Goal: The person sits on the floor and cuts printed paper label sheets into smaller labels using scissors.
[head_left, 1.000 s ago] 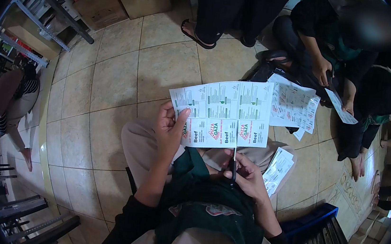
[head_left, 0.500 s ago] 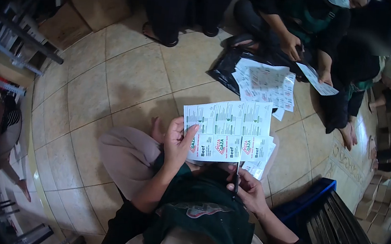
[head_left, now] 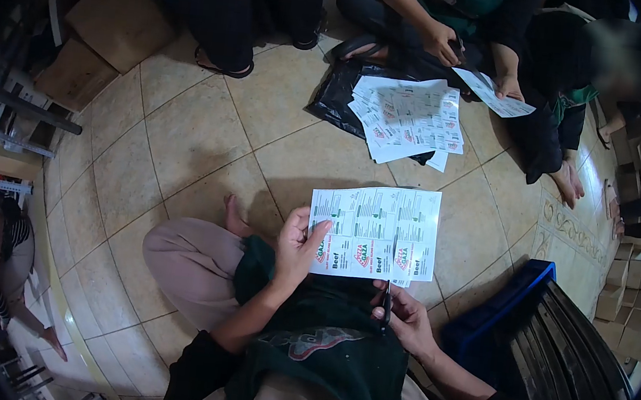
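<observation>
Printed sheet [head_left: 378,220] pinched in left hand [head_left: 298,249], scissors [head_left: 386,310] held in right hand [head_left: 410,323] at five o'clock: apparently mid-cut, needing snips toward twelve.

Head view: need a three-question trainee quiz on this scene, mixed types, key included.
1. Which of the wearer's hands holds the scissors?
2. True or false: the pile of printed sheets on the floor lies partly on black plastic.
3. Which bold black word is printed on the held Pizza Gaza label sheet?
A) Cheese
B) Beef
C) Chicken

Key:
1. The right hand; the left hand grips the sheet near its left edge.
2. True.
3. B.
</observation>
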The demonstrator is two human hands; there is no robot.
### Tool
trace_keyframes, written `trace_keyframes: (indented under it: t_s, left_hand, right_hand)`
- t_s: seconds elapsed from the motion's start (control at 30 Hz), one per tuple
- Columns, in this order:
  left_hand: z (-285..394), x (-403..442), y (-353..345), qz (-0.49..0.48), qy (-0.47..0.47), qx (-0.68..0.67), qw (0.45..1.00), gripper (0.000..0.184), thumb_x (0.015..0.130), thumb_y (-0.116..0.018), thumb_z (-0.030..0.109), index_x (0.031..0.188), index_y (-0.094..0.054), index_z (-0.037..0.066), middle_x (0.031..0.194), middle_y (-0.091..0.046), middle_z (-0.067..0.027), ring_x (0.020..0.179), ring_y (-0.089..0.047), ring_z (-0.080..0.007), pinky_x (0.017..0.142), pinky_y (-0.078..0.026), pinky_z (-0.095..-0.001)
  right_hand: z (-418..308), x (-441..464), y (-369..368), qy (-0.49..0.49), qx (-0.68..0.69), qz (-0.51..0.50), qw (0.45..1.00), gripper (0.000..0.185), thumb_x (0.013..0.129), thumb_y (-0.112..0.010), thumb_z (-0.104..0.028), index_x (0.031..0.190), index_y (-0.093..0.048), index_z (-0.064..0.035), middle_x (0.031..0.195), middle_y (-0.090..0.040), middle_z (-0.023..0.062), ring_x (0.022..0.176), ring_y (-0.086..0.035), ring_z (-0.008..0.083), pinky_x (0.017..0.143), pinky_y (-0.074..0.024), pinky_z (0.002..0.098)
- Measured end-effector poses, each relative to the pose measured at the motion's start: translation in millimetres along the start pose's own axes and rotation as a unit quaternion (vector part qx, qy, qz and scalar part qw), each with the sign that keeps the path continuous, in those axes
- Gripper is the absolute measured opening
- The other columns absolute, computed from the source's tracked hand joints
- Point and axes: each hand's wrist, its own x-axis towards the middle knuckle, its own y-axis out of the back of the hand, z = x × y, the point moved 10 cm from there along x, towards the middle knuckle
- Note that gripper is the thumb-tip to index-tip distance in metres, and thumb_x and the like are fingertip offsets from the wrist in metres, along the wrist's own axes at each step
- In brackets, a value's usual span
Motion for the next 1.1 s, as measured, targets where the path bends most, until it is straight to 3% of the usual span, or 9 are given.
trace_keyframes:
  t_s: [0.23,0.4,0.53,0.63,0.7,0.8,1.03,1.1]
  left_hand:
    - [-8.9,-2.2,-5.5,-0.006,0.008,0.01,1.0,0.021,0.088,-0.056,0.001,0.107,-0.047,-0.005,0.1,-0.063,-0.0126,0.087,-0.059,-0.0092,0.074,-0.047,-0.0201]
    - [-14.0,-4.1,-6.6,-0.004,0.009,0.02,1.0,0.021,0.088,-0.056,0.001,0.106,-0.047,-0.005,0.099,-0.063,-0.0125,0.087,-0.06,-0.0091,0.073,-0.048,-0.02]
    - [-14.2,-5.8,-5.9,0.006,0.015,0.024,1.0,0.02,0.088,-0.056,0.001,0.105,-0.047,-0.004,0.099,-0.063,-0.0124,0.085,-0.06,-0.0089,0.071,-0.048,-0.0197]
    - [-12.5,-6.3,-6.2,0.008,0.012,0.029,0.999,0.02,0.088,-0.056,0.002,0.104,-0.047,-0.004,0.098,-0.063,-0.0123,0.084,-0.06,-0.0085,0.07,-0.048,-0.0194]
    - [-11.6,-6.2,-6.3,0.009,0.011,0.032,0.999,0.02,0.088,-0.056,0.002,0.104,-0.047,-0.004,0.097,-0.063,-0.0123,0.084,-0.06,-0.0084,0.069,-0.048,-0.0192]
    - [-10.3,-5.4,-5.3,0.01,0.006,0.026,1.0,0.02,0.088,-0.056,0.002,0.104,-0.047,-0.004,0.097,-0.064,-0.0123,0.083,-0.06,-0.0084,0.069,-0.048,-0.0195]
    - [-16.1,-5.4,-2.9,0.007,0.021,0.016,1.0,0.021,0.088,-0.056,0.001,0.105,-0.046,-0.005,0.097,-0.064,-0.0127,0.085,-0.06,-0.009,0.071,-0.048,-0.0202]
    - [-16.7,-5.6,-2.2,0.004,0.019,0.016,1.0,0.021,0.088,-0.056,0.001,0.105,-0.046,-0.005,0.098,-0.064,-0.0128,0.085,-0.06,-0.0091,0.072,-0.048,-0.0202]
  right_hand:
    - [17.6,-2.1,6.8,0.0,0.014,-0.008,1.0,0.043,0.085,-0.062,-0.004,0.125,-0.046,-0.0017,0.094,-0.056,-0.0004,0.084,-0.052,0.004,0.075,-0.0415,0.0186]
    - [8.2,-2.5,15.5,0.123,0.067,0.052,0.989,0.042,0.079,-0.064,0.008,0.108,-0.037,-0.0054,0.104,-0.054,0.0107,0.086,-0.055,0.0096,0.074,-0.0466,0.0234]
    - [6.5,-6.5,18.3,0.165,0.078,0.06,0.981,0.045,0.077,-0.064,0.011,0.104,-0.033,-0.0074,0.105,-0.051,0.0129,0.084,-0.056,0.0102,0.073,-0.0471,0.0223]
    - [-0.4,-9.0,16.2,0.177,0.031,0.053,0.982,0.052,0.077,-0.063,0.012,0.115,-0.033,-0.0062,0.104,-0.052,0.012,0.079,-0.056,0.0082,0.07,-0.0463,0.0197]
    - [-9.5,-8.6,15.0,0.145,0.045,0.073,0.986,0.064,0.077,-0.064,0.01,0.129,-0.029,-0.0043,0.104,-0.053,0.0111,0.074,-0.054,0.006,0.069,-0.0457,0.0193]
    - [9.9,-2.8,17.7,0.105,-0.011,0.051,0.993,0.073,0.078,-0.065,0.006,0.137,-0.025,-0.0038,0.103,-0.054,0.0093,0.073,-0.053,0.0052,0.068,-0.045,0.0187]
    - [18.5,-2.1,17.9,0.053,0.054,0.039,0.996,0.071,0.079,-0.065,0.003,0.138,-0.026,-0.0018,0.101,-0.054,0.0073,0.075,-0.054,0.0061,0.071,-0.0448,0.0195]
    - [18.1,-1.3,15.8,0.065,0.027,0.007,0.997,0.069,0.082,-0.064,-0.001,0.139,-0.025,-0.0036,0.103,-0.056,0.009,0.079,-0.059,0.0109,0.073,-0.0487,0.0246]
